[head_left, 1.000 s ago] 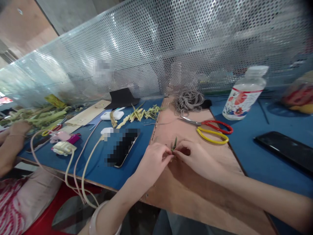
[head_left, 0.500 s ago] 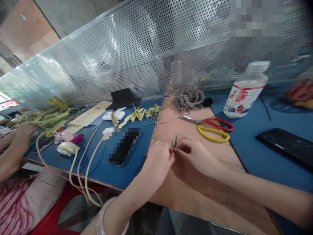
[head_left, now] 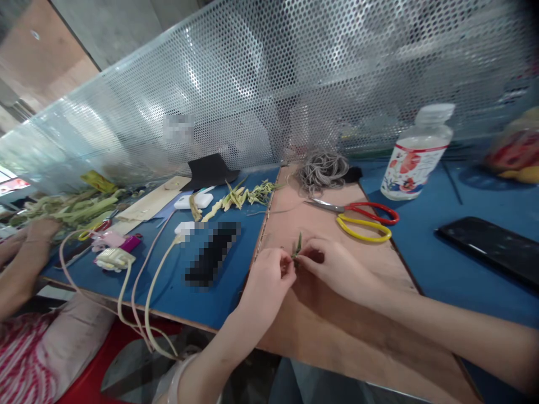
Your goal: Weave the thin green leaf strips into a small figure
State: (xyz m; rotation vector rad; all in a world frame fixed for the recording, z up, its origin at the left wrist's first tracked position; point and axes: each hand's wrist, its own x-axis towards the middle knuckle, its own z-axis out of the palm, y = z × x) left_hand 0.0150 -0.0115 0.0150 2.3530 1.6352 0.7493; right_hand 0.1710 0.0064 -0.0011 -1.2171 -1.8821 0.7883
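Little changed near the table's (head_left: 337, 336) front edge: my right hand (head_left: 332, 264) still pinches the green leaf piece (head_left: 298, 245) – my left hand's (head_left: 269, 280) hold unclear – so fiddling continues.

1 slim green leaf piece (head_left: 298, 243), lower end hidden from me by bare left hand (head_left: 269, 275) and right hand (head_left: 337, 266). Glossy black rectangular phone (head_left: 484, 247) cut off, right edge. Red-and-yellow bundle (head_left: 511, 156) blurred.

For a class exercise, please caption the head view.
Left hand and right hand pinch a small green leaf-like piece over a tan wooden board near red-and-yellow-handled metal scissors.
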